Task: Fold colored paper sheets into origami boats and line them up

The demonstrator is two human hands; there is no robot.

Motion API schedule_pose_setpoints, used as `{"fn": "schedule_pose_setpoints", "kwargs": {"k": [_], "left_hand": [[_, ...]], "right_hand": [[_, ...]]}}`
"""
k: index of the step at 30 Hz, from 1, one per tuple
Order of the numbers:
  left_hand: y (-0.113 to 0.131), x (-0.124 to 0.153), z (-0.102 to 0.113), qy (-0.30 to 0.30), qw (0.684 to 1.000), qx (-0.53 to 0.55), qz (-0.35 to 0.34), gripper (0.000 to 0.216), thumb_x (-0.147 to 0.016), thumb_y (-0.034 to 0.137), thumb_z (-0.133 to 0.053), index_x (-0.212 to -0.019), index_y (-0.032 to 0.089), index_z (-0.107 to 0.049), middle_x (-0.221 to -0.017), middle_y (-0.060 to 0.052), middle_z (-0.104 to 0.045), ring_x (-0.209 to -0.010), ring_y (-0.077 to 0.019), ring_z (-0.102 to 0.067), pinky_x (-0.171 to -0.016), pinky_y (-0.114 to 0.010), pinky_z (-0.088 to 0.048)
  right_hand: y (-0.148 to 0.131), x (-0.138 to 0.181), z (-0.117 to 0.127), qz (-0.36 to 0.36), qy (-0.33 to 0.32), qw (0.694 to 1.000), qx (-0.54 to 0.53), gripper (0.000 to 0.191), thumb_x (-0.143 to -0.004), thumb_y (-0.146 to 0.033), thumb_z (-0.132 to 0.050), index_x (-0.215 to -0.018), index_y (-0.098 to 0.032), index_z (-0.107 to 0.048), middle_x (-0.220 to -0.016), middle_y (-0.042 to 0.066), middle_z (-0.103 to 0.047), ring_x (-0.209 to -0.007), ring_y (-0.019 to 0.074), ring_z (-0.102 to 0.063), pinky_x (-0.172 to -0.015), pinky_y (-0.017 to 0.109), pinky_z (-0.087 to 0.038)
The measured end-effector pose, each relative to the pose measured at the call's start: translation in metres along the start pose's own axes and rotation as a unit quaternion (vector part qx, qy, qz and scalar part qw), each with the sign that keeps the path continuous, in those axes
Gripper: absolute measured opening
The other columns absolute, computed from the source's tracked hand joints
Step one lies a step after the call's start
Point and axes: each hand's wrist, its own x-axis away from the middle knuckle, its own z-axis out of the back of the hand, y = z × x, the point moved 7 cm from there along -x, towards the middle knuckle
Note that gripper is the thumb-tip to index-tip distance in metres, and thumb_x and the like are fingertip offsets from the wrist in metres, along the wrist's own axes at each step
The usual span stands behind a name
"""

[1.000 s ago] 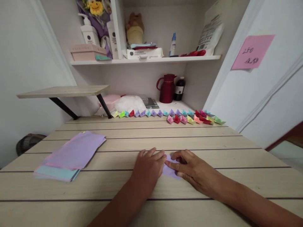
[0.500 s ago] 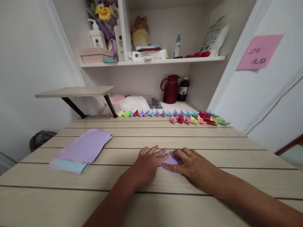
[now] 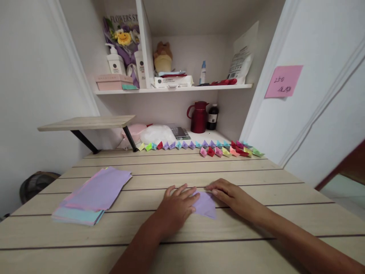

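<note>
A small folded lilac paper (image 3: pixel 205 206) lies flat on the wooden table (image 3: pixel 182 228) in front of me. My left hand (image 3: pixel 175 207) rests flat on the paper's left edge, fingers spread. My right hand (image 3: pixel 228 195) presses its fingertips on the paper's top right corner, fingers stretched out. To the left lies a stack of coloured paper sheets (image 3: pixel 92 194), lilac on top, pink and light blue below. At the table's far edge stands a row of several small folded paper boats (image 3: pixel 199 147) in many colours.
A small raised wooden shelf (image 3: pixel 85 122) stands at the back left. Behind the boats are a dark red jug (image 3: pixel 198 117), a dark bottle (image 3: pixel 212 111) and a white plastic bag (image 3: pixel 156 134). A pink note (image 3: pixel 283 81) sticks on the right wall.
My right hand has slid up off the paper to its top corner, so more of the lilac paper shows. The camera view has tilted upward a little.
</note>
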Motion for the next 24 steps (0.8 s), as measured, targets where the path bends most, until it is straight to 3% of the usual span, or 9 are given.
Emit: {"fn": "schedule_pose_setpoints", "kwargs": {"k": [4,9,13,18,21,24], "left_hand": [[-0.004,-0.001,0.005,0.056,0.998,0.032,0.001,0.038,-0.097,0.027,-0.037,-0.131,0.035,-0.051,-0.143,0.0,-0.048,-0.136,-0.0226,-0.035,-0.109,-0.048,-0.02],[-0.02,-0.004,0.01,0.141,0.982,0.12,0.048,0.021,-0.09,0.031,-0.053,-0.108,0.029,-0.063,-0.126,-0.002,-0.063,-0.121,-0.0227,-0.051,-0.104,-0.042,-0.028],[-0.037,0.001,0.014,0.202,0.952,0.204,0.11,0.04,-0.083,0.04,-0.062,-0.119,0.023,-0.055,-0.121,-0.006,-0.063,-0.115,-0.0249,-0.054,-0.098,-0.038,-0.037],[-0.033,-0.002,0.015,0.185,0.959,0.196,0.086,0.038,-0.089,0.044,-0.051,-0.119,0.021,-0.055,-0.125,-0.008,-0.059,-0.118,-0.0236,-0.051,-0.102,-0.039,-0.035],[-0.034,-0.005,0.018,0.196,0.96,0.161,0.115,0.03,-0.09,0.041,-0.049,-0.11,0.021,-0.06,-0.122,-0.008,-0.06,-0.118,-0.0239,-0.051,-0.102,-0.041,-0.035],[-0.036,-0.004,0.018,0.205,0.956,0.128,0.164,0.019,-0.088,0.035,-0.053,-0.088,0.021,-0.066,-0.117,-0.009,-0.061,-0.118,-0.0253,-0.051,-0.1,-0.042,-0.036]], "right_hand": [[0.005,-0.016,-0.004,-0.05,0.009,0.994,0.092,0.025,-0.08,-0.04,-0.063,-0.098,-0.023,-0.063,-0.098,0.006,-0.058,-0.089,0.0236,-0.057,-0.084,0.039,-0.044],[0.0,-0.03,-0.013,-0.054,-0.025,0.996,0.064,0.023,-0.061,-0.02,-0.075,-0.078,-0.019,-0.06,-0.091,0.003,-0.054,-0.08,0.0194,-0.055,-0.07,0.029,-0.044],[-0.011,-0.034,-0.024,-0.032,-0.033,0.998,0.043,0.019,-0.061,-0.015,-0.073,-0.073,-0.02,-0.058,-0.088,0.001,-0.057,-0.081,0.0181,-0.055,-0.07,0.027,-0.042],[-0.026,-0.029,-0.031,0.047,-0.02,0.999,0.017,0.016,-0.067,-0.017,-0.072,-0.075,-0.021,-0.059,-0.087,0.0,-0.062,-0.085,0.0192,-0.054,-0.077,0.03,-0.04],[-0.028,-0.024,-0.031,0.068,-0.016,0.997,0.015,0.015,-0.071,-0.018,-0.072,-0.075,-0.022,-0.058,-0.085,0.0,-0.062,-0.085,0.0194,-0.054,-0.079,0.031,-0.04],[-0.029,-0.021,-0.032,0.076,-0.021,0.997,0.016,0.016,-0.073,-0.02,-0.073,-0.075,-0.022,-0.057,-0.09,0.001,-0.063,-0.09,0.0206,-0.055,-0.082,0.033,-0.039]]}}
